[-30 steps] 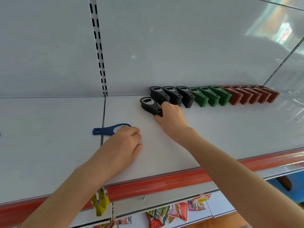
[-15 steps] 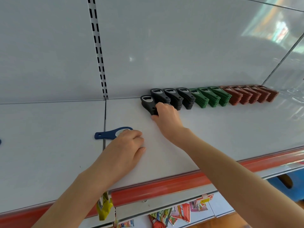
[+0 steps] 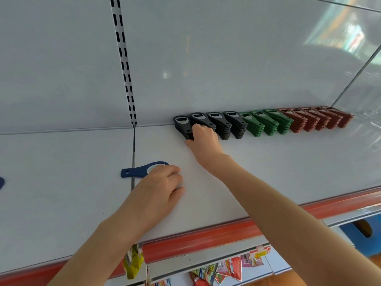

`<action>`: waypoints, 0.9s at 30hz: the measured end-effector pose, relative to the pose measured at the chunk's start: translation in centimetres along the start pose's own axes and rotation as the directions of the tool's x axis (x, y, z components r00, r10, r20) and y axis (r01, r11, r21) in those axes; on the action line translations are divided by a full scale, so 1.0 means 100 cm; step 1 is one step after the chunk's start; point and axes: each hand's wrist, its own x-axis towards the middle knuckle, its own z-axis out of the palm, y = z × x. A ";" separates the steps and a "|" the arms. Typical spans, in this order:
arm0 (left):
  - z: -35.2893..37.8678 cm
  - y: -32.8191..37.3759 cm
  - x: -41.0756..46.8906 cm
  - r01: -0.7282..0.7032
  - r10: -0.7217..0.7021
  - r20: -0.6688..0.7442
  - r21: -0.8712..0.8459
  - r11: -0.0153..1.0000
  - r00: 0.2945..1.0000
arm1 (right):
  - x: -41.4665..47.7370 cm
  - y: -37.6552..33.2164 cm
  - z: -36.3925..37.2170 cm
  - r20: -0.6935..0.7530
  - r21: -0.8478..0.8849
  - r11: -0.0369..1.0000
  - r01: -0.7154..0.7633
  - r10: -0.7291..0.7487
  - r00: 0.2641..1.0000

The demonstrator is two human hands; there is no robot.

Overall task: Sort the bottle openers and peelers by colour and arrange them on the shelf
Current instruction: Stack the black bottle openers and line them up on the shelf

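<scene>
— White shop shelf (image 3: 268, 172), snack packets (image 3: 233, 267) hanging below. Where's the stray?
— Blue bottle opener (image 3: 142, 169) lies mid-shelf, handle towards the left edge, head under the curled fingers (image 3: 173, 170) of the left hand (image 3: 158, 190).
— The right hand (image 3: 204, 141)?
— At the back edge, gripping the near end of the leftmost black stack (image 3: 183, 125), which runs back to front. Green stacks (image 3: 266, 122), then red stacks (image 3: 315, 118), continue rightwards. Blue likely goes left of black, and the left hand sits nearer.

Bright, even light. A coloured reflection glares on the glossy back panel (image 3: 338, 32) at upper right. Shadows on the shelf (image 3: 288, 153) are faint. Wide-angle distortion bends the edges; detail is slightly soft.
</scene>
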 end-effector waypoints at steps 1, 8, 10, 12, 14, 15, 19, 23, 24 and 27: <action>0.003 -0.002 0.000 -0.010 0.010 -0.014 -0.016 1.000 1.000 | -0.001 0.002 -0.002 0.002 0.033 0.999 0.009 -0.009 1.000; 0.002 -0.004 -0.001 0.007 -0.007 0.029 -0.003 1.000 1.000 | 0.005 0.031 -0.029 -0.255 0.046 0.999 0.014 -0.001 0.967; 0.001 -0.002 0.000 -0.025 0.025 -0.016 -0.006 1.000 1.000 | 0.009 0.035 -0.027 -0.203 0.026 1.000 -0.015 0.020 0.979; 0.005 -0.005 -0.001 -0.077 0.077 -0.089 0.000 0.997 0.993 | 0.012 0.036 -0.025 -0.196 0.030 0.999 -0.028 0.033 0.980; 0.006 -0.006 0.000 -0.050 0.051 -0.057 0.017 0.999 0.997 | 0.012 0.035 -0.028 -0.229 0.019 1.000 -0.023 0.027 0.973; 0.006 -0.007 0.000 -0.024 0.024 -0.041 0.006 1.000 0.999 | 0.012 0.034 -0.030 -0.247 0.008 1.000 -0.020 0.021 0.969; 0.008 -0.008 -0.001 -0.051 0.051 -0.059 0.000 0.999 0.997 | 0.012 0.025 -0.034 -0.275 0.026 1.000 0.013 -0.005 0.961; 0.000 -0.003 0.000 -0.010 0.010 0.019 -0.019 1.000 1.000 | 0.008 0.006 -0.028 -0.291 0.028 0.995 0.094 -0.082 0.953; 0.000 -0.003 -0.001 -0.006 0.006 0.012 -0.011 1.000 1.000 | 0.008 0.003 -0.023 -0.278 0.013 0.994 0.106 -0.098 0.956; -0.003 0.000 -0.003 -0.004 0.006 0.060 -0.038 0.999 0.998 | 0.008 -0.002 -0.009 -0.211 -0.049 0.993 0.110 -0.118 0.970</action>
